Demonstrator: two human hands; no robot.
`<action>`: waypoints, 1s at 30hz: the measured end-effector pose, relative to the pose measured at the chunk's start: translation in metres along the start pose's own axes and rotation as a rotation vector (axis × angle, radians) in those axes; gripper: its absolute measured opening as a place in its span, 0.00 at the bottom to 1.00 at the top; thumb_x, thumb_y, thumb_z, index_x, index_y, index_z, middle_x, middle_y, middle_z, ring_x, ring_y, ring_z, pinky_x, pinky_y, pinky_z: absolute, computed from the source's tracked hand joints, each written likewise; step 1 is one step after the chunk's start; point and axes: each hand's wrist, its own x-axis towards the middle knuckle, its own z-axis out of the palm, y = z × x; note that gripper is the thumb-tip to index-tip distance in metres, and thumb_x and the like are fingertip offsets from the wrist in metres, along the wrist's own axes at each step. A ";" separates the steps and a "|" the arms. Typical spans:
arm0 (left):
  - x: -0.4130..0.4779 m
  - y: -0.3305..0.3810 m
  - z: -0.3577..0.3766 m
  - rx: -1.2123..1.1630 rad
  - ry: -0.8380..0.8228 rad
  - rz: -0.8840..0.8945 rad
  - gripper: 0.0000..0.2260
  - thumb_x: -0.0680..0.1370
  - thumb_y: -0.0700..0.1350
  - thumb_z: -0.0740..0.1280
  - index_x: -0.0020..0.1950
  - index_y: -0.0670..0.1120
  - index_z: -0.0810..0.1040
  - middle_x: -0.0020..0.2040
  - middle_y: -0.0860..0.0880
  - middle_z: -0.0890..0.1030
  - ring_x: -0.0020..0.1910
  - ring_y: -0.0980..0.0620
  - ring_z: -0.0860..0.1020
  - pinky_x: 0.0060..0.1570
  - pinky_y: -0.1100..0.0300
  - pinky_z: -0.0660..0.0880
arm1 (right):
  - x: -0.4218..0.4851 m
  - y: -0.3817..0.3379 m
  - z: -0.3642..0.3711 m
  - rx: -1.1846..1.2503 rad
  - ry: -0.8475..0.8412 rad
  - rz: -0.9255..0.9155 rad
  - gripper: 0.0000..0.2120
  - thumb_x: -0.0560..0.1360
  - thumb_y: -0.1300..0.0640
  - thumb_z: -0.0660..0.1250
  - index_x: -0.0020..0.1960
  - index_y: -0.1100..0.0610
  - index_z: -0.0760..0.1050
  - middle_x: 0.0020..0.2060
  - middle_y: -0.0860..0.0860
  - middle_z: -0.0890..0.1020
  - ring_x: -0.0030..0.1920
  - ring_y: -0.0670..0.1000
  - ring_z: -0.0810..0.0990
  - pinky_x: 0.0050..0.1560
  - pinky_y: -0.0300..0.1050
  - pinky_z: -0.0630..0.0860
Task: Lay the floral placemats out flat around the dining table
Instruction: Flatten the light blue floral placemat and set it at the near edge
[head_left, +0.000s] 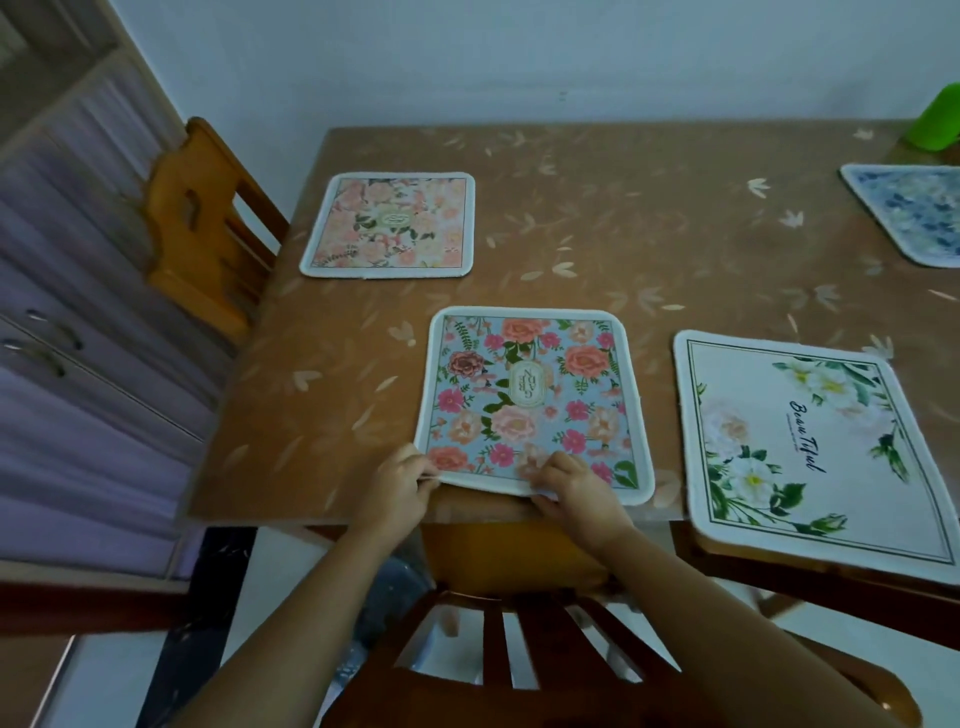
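Both my left hand (401, 480) and right hand (570, 487) pinch the near hem of the blue rose placemat (535, 395), I reckon to square it along the edge of the table (623, 234).

Four floral placemats (535, 400) on table (649, 223)

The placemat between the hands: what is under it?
The placemat lies on the table. The left hand and right hand pinch its near edge. Anything beneath its middle is covered.

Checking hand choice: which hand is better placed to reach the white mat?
Right hand, likely: it sits nearer the white mat; the left hand grips the pink mat at its left corner.
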 end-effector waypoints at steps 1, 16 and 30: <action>-0.002 -0.002 0.001 0.015 -0.008 0.002 0.02 0.72 0.35 0.68 0.44 0.38 0.78 0.47 0.42 0.77 0.48 0.46 0.76 0.43 0.61 0.69 | -0.001 0.000 0.002 -0.015 0.005 -0.011 0.12 0.74 0.58 0.64 0.57 0.58 0.74 0.52 0.57 0.75 0.54 0.56 0.73 0.46 0.52 0.75; 0.009 0.042 0.058 0.076 -0.090 0.209 0.16 0.71 0.44 0.71 0.57 0.44 0.77 0.53 0.48 0.75 0.56 0.49 0.70 0.55 0.60 0.65 | -0.036 0.049 -0.028 0.011 0.092 0.142 0.14 0.70 0.59 0.69 0.55 0.60 0.76 0.53 0.57 0.76 0.56 0.58 0.72 0.56 0.52 0.71; 0.018 0.097 0.106 -0.018 -0.094 0.306 0.10 0.68 0.43 0.73 0.49 0.45 0.81 0.47 0.49 0.78 0.51 0.49 0.72 0.57 0.52 0.69 | -0.040 0.057 -0.027 0.056 0.235 0.101 0.11 0.62 0.64 0.76 0.43 0.64 0.79 0.42 0.59 0.83 0.43 0.59 0.81 0.45 0.43 0.75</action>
